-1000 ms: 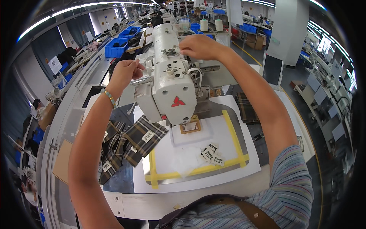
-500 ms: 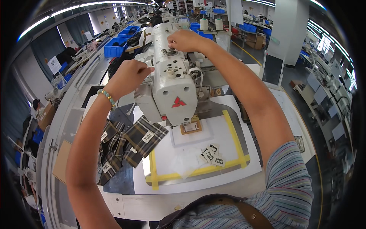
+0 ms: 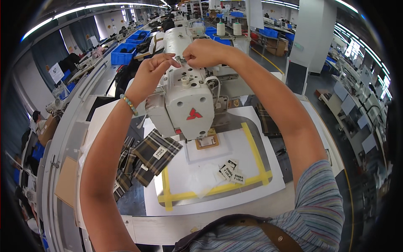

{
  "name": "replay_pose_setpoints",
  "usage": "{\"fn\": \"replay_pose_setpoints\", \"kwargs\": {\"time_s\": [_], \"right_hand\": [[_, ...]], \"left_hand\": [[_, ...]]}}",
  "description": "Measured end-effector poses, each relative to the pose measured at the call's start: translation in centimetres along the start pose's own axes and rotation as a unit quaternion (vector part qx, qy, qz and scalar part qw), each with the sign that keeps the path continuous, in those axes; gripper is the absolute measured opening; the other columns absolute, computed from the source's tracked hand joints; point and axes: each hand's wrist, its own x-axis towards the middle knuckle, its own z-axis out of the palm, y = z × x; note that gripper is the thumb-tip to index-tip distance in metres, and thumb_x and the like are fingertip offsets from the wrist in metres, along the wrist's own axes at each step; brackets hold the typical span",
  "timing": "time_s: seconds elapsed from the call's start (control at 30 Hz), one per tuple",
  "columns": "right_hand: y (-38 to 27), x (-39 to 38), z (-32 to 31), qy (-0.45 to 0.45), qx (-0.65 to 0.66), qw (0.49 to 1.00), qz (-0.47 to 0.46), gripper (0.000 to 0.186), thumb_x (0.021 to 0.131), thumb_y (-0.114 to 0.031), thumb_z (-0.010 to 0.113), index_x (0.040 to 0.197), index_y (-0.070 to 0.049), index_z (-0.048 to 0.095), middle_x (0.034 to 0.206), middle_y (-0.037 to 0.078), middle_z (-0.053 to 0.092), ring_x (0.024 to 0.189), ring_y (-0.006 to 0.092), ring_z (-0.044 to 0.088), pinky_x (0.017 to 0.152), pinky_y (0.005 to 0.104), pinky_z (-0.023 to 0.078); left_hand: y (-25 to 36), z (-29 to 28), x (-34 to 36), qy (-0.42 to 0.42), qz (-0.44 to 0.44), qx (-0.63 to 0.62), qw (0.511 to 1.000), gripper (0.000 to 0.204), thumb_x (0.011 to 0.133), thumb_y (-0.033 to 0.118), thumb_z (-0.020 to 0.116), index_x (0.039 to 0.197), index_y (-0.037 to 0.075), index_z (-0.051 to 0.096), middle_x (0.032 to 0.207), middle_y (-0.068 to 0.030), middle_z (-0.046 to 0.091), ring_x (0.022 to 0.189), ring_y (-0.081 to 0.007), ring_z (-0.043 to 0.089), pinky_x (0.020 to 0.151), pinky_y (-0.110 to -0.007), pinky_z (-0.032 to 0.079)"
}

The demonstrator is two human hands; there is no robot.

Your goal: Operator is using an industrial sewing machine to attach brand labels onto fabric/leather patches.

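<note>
Both my arms reach forward over the white head of an industrial sewing machine (image 3: 189, 101). My left hand (image 3: 152, 74), below a beaded bracelet (image 3: 129, 105), is held at the machine's top left side with thumb and fingers pinched. My right hand (image 3: 205, 53) is closed just above the top, its fingertips close to the left hand's. Whatever the fingers hold is too small to make out. Below the needle area lies a small tan frame (image 3: 207, 141) on a clear plate. Several white labels (image 3: 237, 177) lie loose on the white work sheet (image 3: 180, 178) edged with yellow tape (image 3: 257, 155).
Plaid fabric pieces (image 3: 156, 152) with labels are piled left of the sheet, more plaid fabric (image 3: 268, 122) to its right. Two thread cones (image 3: 221, 29) stand behind the machine. Blue bins (image 3: 124, 53) sit at the far left. A pillar (image 3: 312, 38) rises at the right.
My left hand has moved up and to the right along the machine top, toward the right hand. My right hand has come slightly nearer to me. The view has shifted a little.
</note>
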Motion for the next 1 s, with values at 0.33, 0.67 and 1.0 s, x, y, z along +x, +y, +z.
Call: {"fn": "replay_pose_setpoints", "kwargs": {"time_s": [0.33,0.67,1.0], "right_hand": [[3.7,2.9,1.6,0.035,0.184,0.982,0.017,0.027,0.096,-0.03,0.075,0.098,-0.003,0.076,0.082,0.007,0.073,0.076,0.0162,0.063,0.071,0.0349,0.05],[3.8,1.2,2.2,0.083,0.021,0.992,0.087,0.017,0.09,-0.024,0.075,0.093,-0.008,0.08,0.083,0.009,0.076,0.077,0.0255,0.071,0.07,0.0392,0.054],[-0.2,2.7,1.3,0.135,-0.05,0.982,0.119,0.016,0.085,-0.016,0.065,0.089,-0.01,0.079,0.089,0.012,0.077,0.084,0.0324,0.074,0.075,0.046,0.057]], "left_hand": [[-1.2,0.8,0.9,0.042,-0.163,-0.197,0.966,0.03,0.109,0.02,0.058,0.09,0.003,0.072,0.099,-0.0067,0.075,0.096,-0.0126,0.071,0.092,-0.025,0.052],[-4.5,-2.1,1.7,-0.023,-0.25,0.22,0.943,0.025,0.103,0.025,0.063,0.085,0.007,0.07,0.083,-0.0027,0.071,0.069,-0.0116,0.065,0.065,-0.028,0.05],[-5.5,-1.1,1.5,0.25,-0.266,-0.246,0.898,0.035,0.107,0.031,0.064,0.084,0.006,0.072,0.073,0.0026,0.06,0.062,-0.0075,0.048,0.056,-0.023,0.037]]}}
